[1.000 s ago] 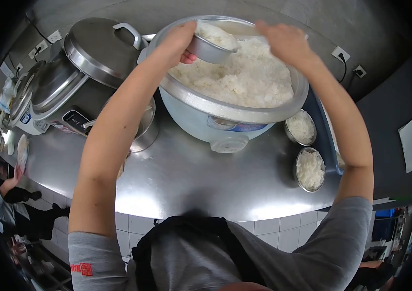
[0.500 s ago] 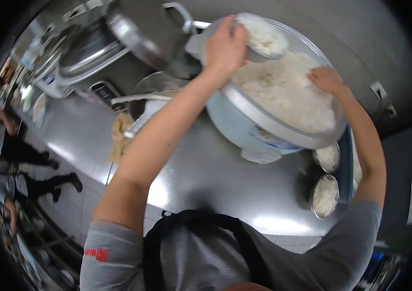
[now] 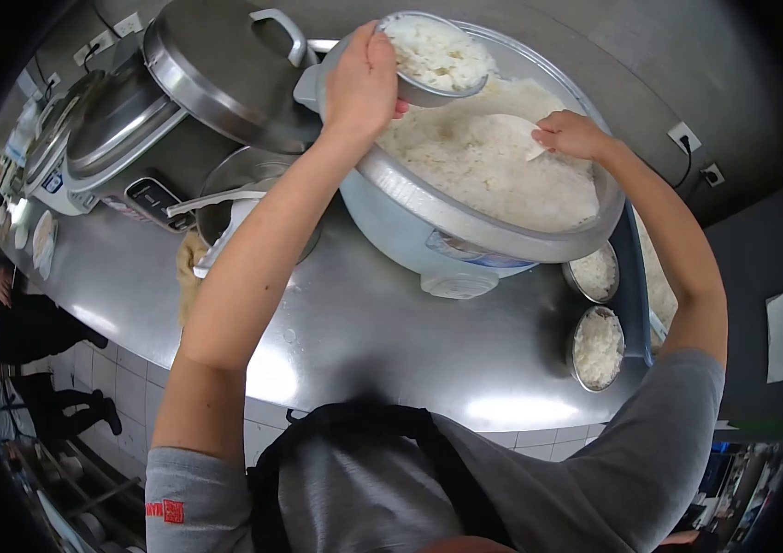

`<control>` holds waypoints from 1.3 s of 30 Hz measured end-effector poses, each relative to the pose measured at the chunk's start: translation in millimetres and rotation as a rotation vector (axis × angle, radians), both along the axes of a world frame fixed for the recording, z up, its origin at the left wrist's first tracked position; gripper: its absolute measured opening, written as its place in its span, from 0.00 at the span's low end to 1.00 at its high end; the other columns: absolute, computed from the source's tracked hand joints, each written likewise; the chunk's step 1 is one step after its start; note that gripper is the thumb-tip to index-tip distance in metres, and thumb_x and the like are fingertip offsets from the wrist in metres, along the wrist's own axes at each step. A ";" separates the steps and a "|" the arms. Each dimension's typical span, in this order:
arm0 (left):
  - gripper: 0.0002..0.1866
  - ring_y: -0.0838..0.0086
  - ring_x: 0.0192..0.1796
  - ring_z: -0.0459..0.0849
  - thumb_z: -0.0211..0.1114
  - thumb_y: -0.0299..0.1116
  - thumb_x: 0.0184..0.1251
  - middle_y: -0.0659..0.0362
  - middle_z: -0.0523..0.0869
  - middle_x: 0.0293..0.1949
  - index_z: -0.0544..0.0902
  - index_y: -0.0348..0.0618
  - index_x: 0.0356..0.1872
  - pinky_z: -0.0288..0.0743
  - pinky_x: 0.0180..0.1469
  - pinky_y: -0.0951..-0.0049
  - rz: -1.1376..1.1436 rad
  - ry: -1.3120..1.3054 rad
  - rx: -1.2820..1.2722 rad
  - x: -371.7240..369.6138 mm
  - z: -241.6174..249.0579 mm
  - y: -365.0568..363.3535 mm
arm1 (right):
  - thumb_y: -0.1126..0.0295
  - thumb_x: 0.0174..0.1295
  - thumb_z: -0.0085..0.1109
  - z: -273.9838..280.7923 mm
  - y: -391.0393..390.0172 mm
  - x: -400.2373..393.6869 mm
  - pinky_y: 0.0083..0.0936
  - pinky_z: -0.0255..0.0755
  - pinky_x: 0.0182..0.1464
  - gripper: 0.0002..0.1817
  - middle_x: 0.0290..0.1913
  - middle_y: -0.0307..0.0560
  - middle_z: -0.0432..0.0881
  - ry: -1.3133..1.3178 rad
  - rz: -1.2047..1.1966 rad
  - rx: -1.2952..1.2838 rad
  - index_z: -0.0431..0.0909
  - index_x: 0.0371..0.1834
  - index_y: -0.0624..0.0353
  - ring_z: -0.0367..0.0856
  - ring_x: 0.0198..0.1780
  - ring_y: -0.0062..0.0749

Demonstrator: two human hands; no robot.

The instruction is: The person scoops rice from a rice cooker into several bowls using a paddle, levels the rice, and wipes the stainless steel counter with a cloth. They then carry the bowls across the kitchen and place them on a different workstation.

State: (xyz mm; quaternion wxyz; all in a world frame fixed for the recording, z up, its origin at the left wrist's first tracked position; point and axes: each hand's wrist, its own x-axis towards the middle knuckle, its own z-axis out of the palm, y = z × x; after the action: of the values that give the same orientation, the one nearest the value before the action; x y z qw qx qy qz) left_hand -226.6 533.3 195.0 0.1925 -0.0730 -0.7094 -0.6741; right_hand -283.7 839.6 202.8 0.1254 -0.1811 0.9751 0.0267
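My left hand [image 3: 362,85] grips a metal bowl [image 3: 437,96] by its side, tilted above the big rice cooker [image 3: 382,207]. White rice fills the bowl. On the right, my right hand [image 3: 576,135] is closed around the handle end of a white rice paddle [image 3: 505,132]. The paddle's blade lies against the cooked rice [image 3: 493,184] inside the cooker, below the bowl. Two more metal bowls of rice, one nearer [image 3: 598,350] and one farther [image 3: 592,274], stand on the counter to the cooker's right.
A steel counter [image 3: 391,355] runs beneath everything. Leaning behind my left arm is a large metal lid [image 3: 225,69], with another cooker [image 3: 119,152] farther left. A metal pot [image 3: 225,175] sits beside that arm. Blue-sided container [image 3: 635,286] stands right; people stand at far left.
My right hand has drawn the paddle left across the rice toward the bowl, and its blade now shows. My left hand still holds the bowl. The whole view has shifted somewhat.
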 end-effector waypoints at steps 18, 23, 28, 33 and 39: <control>0.23 0.74 0.17 0.75 0.41 0.41 0.68 0.54 0.80 0.34 0.68 0.42 0.60 0.74 0.20 0.74 -0.119 -0.195 -0.019 -29.4 8.0 -9.0 | 0.56 0.64 0.51 15.8 7.3 20.0 0.12 0.55 0.21 0.15 0.17 0.32 0.67 -0.339 -0.471 -0.577 0.76 0.29 0.55 0.63 0.18 0.13; 0.23 0.74 0.17 0.74 0.42 0.41 0.67 0.54 0.79 0.33 0.68 0.43 0.60 0.74 0.20 0.74 -0.225 -0.269 -0.087 -32.4 13.0 -8.5 | 0.55 0.66 0.47 49.1 11.9 24.2 0.12 0.47 0.19 0.14 0.14 0.28 0.61 -0.228 -0.305 -0.837 0.74 0.33 0.52 0.55 0.16 0.10; 0.22 0.73 0.18 0.75 0.42 0.41 0.67 0.54 0.79 0.31 0.70 0.41 0.56 0.74 0.21 0.73 -0.267 -0.354 -0.133 -32.9 15.9 6.6 | 0.65 0.64 0.49 52.1 -32.7 46.9 0.20 0.66 0.26 0.08 0.22 0.37 0.73 0.247 -0.181 -0.662 0.71 0.36 0.59 0.71 0.24 0.22; 0.21 0.71 0.17 0.76 0.42 0.41 0.66 0.53 0.79 0.28 0.73 0.38 0.50 0.74 0.19 0.72 -0.198 -0.332 -0.131 -27.3 16.6 19.6 | 0.78 0.58 0.47 8.8 -70.3 76.8 0.40 0.71 0.42 0.17 0.36 0.58 0.79 0.564 0.060 -0.221 0.68 0.52 0.65 0.78 0.40 0.52; 0.22 0.70 0.16 0.77 0.42 0.39 0.63 0.52 0.80 0.28 0.73 0.37 0.51 0.74 0.19 0.72 -0.104 -0.208 -0.166 -23.4 23.3 19.4 | 0.83 0.55 0.48 32.6 -83.2 93.7 0.41 0.71 0.44 0.25 0.42 0.60 0.78 0.502 0.244 -0.105 0.65 0.60 0.63 0.78 0.42 0.52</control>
State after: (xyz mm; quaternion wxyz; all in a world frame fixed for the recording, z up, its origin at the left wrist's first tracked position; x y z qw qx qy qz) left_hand -250.0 552.8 218.4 0.0758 -0.0550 -0.7740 -0.6262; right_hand -190.0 756.4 235.4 -0.1334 -0.2910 0.9467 0.0350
